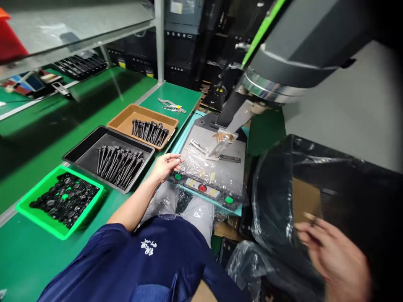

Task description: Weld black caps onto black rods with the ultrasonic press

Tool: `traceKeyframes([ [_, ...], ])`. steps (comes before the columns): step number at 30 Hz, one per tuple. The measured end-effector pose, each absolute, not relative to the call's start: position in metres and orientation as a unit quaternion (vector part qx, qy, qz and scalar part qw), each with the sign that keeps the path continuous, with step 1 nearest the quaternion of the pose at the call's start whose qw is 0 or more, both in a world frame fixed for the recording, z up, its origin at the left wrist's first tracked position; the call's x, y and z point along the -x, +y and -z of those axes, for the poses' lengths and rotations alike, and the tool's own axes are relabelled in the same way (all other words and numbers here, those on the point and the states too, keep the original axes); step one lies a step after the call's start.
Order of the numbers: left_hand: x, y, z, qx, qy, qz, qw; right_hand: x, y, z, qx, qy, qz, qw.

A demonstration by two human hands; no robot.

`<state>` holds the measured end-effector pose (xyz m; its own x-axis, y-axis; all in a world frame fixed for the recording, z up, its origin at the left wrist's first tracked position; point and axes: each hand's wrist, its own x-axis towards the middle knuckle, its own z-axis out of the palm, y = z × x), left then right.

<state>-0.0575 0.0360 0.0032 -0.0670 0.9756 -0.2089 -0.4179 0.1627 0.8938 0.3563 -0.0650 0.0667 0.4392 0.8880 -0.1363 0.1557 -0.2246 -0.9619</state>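
Observation:
My left hand (166, 165) is closed in a pinch at the left front of the press machine's grey base plate (231, 178). A small black part (179, 160) shows between its thumb and forefinger. On that plate sits a metal fixture (217, 151) under the machine's head. Out to the right, my right hand (333, 249) is blurred, its fingers pinched together in front of a box lined with clear plastic (272, 197); what they hold, if anything, is not clear. Left of me, a green tray (100, 197) holds many small black round parts (64, 197).
A black tray (82, 153) and a brown tray (121, 119) hold black bolt-like rods (118, 163). Pliers (171, 105) lie on the green table (192, 90) behind. Green buttons (229, 200) and a red button (202, 188) line the machine's front edge. A metal shelf (94, 42) overhangs the left.

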Motion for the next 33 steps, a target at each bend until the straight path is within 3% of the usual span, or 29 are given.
traceKeyframes([
  [6, 0.021, 0.046, 0.002, -0.309, 0.417, -0.502, 0.692, -0.221, -0.078, -0.013, 0.604, -0.434, -0.502, 0.440],
  [12, 0.017, 0.031, -0.002, -0.298, 0.356, -0.507, 0.726, -0.174, -0.068, 0.002, 0.596, -0.573, -0.394, 0.401],
  [16, 0.017, 0.023, -0.002, -0.312, 0.357, -0.543, 0.693, -0.168, -0.070, 0.000, 0.598, -0.612, -0.329, 0.400],
  [25, 0.014, 0.008, -0.003, -0.446, 0.380, -0.572, 0.574, -0.147, -0.080, 0.008, 0.543, -0.491, -0.499, 0.464],
  [27, 0.014, 0.007, -0.005, -0.469, 0.382, -0.562, 0.564, -0.149, -0.081, 0.009, 0.557, -0.517, -0.451, 0.467],
  [33, 0.013, 0.012, -0.009, -0.454, 0.350, -0.556, 0.601, -0.159, -0.080, 0.012, 0.553, -0.692, -0.123, 0.448],
])
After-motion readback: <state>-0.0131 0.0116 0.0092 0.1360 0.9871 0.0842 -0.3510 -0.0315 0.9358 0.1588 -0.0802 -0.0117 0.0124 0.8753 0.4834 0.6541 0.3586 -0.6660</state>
